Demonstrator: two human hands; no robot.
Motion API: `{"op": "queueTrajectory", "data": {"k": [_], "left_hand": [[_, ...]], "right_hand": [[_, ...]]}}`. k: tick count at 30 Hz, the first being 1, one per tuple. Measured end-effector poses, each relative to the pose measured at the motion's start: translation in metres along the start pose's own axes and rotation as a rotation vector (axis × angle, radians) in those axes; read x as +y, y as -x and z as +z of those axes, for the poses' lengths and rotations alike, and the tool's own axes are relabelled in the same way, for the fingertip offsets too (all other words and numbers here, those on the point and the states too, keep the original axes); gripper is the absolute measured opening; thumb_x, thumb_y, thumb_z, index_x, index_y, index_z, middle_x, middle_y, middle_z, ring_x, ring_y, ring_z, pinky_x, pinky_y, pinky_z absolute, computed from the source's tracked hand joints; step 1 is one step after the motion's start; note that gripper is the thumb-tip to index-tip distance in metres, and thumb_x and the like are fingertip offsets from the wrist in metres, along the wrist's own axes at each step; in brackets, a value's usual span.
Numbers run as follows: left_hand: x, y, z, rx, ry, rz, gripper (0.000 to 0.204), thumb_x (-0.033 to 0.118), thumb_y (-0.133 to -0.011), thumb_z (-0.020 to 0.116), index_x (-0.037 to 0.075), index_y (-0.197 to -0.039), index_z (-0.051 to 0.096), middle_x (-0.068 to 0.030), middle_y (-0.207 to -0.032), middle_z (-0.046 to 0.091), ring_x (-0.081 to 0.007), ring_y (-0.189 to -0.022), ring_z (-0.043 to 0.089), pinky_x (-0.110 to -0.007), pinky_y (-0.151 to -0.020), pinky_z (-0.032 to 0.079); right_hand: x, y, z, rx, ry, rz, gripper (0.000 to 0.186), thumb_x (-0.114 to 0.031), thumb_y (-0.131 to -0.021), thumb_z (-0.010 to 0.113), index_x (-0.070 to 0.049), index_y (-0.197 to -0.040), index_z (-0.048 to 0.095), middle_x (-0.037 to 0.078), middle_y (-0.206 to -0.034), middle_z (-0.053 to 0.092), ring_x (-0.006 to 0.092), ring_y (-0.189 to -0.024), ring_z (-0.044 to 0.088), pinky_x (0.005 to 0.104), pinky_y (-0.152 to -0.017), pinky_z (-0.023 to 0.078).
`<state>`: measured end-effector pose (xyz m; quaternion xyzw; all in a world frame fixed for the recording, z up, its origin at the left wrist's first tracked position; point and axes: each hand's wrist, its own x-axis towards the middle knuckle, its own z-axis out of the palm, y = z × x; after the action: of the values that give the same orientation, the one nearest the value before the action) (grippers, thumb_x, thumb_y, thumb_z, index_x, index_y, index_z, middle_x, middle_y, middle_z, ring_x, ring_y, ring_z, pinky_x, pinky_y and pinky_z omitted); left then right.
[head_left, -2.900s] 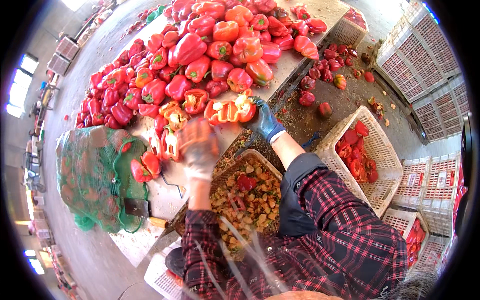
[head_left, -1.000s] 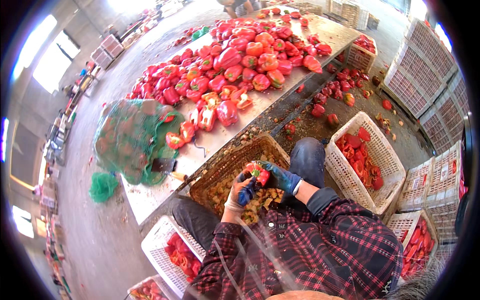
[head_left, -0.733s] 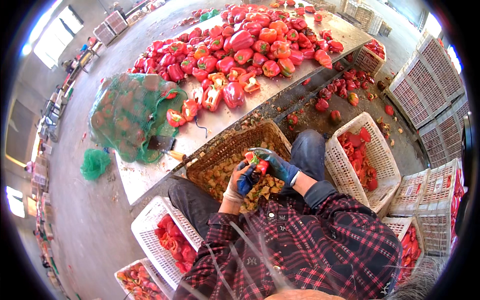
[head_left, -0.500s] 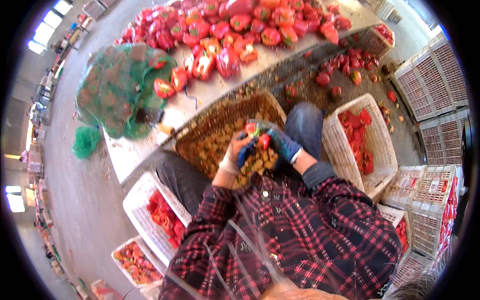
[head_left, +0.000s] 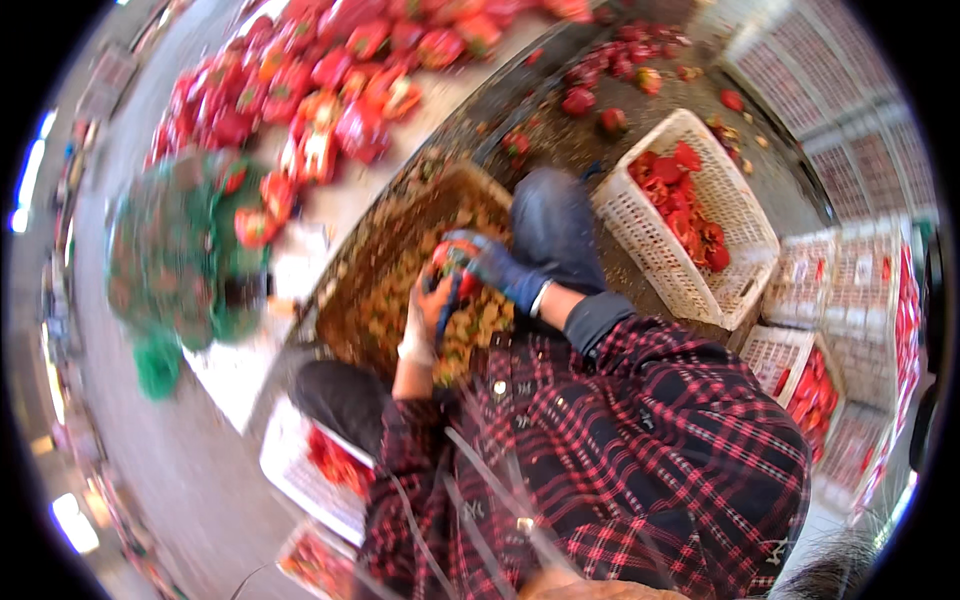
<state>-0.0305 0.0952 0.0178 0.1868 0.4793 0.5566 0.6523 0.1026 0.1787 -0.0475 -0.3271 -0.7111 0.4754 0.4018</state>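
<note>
Left hand (head_left: 432,305) and right hand (head_left: 500,270) clasped a pepper (head_left: 467,287) mid-frame; cut pieces (head_left: 688,220) lay crated at right, whole peppers (head_left: 288,85) remained upper left.

Produce-processing workshop, warehouse-like. Indicated by: red peppers (head_left: 290,85) heaped in bulk on a worktable (head_left: 450,92), trimmings (head_left: 485,335) collected in a brown crate (head_left: 478,183), cut peppers (head_left: 685,210) held in a white crate (head_left: 745,245), slatted crates (head_left: 850,285) stacked at right, floor (head_left: 655,115) strewn with stray peppers and scraps.

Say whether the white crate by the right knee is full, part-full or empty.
The crate is part-full: red pepper pieces lie inside, but its near end shows bare.
</note>
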Motion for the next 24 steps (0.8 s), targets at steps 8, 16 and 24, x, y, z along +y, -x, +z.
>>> {"op": "queueTrajectory", "data": {"k": [8,16,24], "left_hand": [[-0.029,-0.022,0.003,0.074,-1.084,0.468,0.044,0.012,-0.083,0.065,-0.009,-0.120,0.052,-0.0198,-0.106,0.062,-0.0284,-0.092,0.062,-0.036,-0.080,0.051],[-0.039,-0.022,0.024,0.137,-1.242,0.747,0.039,0.006,-0.080,0.062,-0.003,-0.117,0.054,-0.0244,-0.106,0.061,-0.0388,-0.093,0.062,-0.041,-0.078,0.050],[-0.056,-0.049,0.025,0.376,-0.842,0.487,0.011,0.006,-0.085,0.062,0.001,-0.093,0.056,-0.0016,-0.075,0.055,-0.0109,-0.066,0.051,-0.028,-0.058,0.044]], "right_hand": [[0.031,0.014,0.001,-0.063,-0.481,0.297,0.041,-0.030,-0.096,0.054,-0.002,-0.125,0.054,0.008,-0.121,0.060,0.0169,-0.114,0.054,0.0311,-0.100,0.041],[-0.018,0.004,-0.013,0.050,-0.913,0.796,0.026,-0.033,-0.093,0.055,-0.008,-0.097,0.063,0.004,-0.097,0.063,0.0148,-0.083,0.056,0.0300,-0.074,0.044],[0.017,-0.005,0.002,0.180,-0.810,0.879,0.027,-0.034,-0.091,0.059,-0.009,-0.080,0.052,0.004,-0.069,0.053,0.0144,-0.060,0.047,0.0326,-0.055,0.040]]}}
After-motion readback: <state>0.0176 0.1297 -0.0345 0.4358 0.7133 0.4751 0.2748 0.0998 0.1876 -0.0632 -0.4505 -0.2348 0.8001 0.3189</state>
